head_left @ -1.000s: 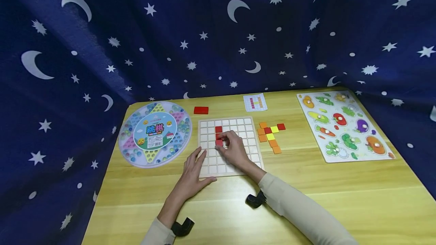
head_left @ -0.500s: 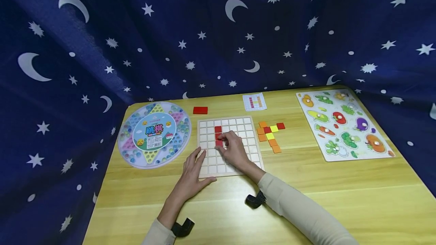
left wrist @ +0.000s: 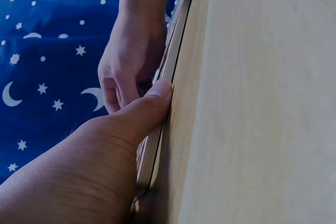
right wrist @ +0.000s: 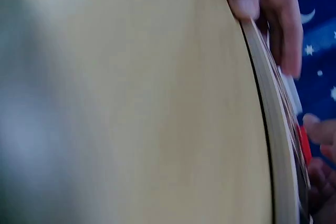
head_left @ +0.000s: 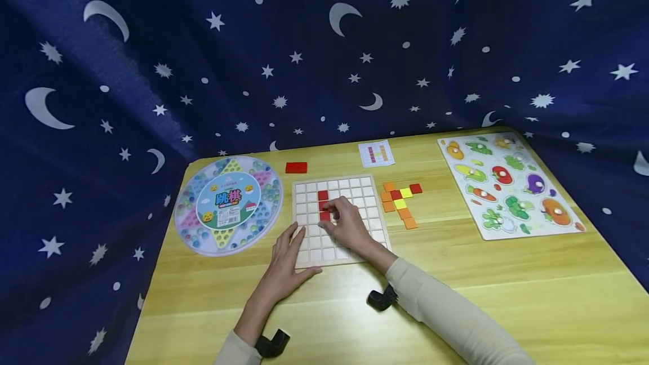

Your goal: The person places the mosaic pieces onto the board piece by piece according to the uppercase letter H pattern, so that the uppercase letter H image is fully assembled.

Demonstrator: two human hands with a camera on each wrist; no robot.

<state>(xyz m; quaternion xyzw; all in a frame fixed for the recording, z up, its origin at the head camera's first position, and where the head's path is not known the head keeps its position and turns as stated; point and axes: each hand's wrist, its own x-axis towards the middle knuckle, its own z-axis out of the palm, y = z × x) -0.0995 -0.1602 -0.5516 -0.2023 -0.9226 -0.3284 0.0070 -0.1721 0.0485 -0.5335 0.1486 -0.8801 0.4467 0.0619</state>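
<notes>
A wooden grid board (head_left: pixel 329 255) lies on the table, with red square tiles forming a column left of its middle. My right hand (head_left: pixel 349 227) is over the board, its thumb and fingers pinching at the lowest red tile (head_left: pixel 324 216). Part of the tile above it is covered by those fingers. My left hand (head_left: pixel 284 266) rests at the board's near left corner, fingers extended along the left side. In the left wrist view, the left thumb (left wrist: pixel 157 93) presses against the board's edge (left wrist: pixel 176 51). The right wrist view shows red (right wrist: pixel 304 144) beside the right fingertips.
Loose orange, yellow and red tiles (head_left: pixel 400 204) lie right of the board. Behind it are a red block or stack (head_left: pixel 296 168) and a pattern card (head_left: pixel 376 154). A round marble-game box (head_left: pixel 228 204) sits left, a vegetable puzzle board (head_left: pixel 512 185) right.
Both hands keep almost the same places, the right one still at the lowest red tile. The head view has shifted slightly.
</notes>
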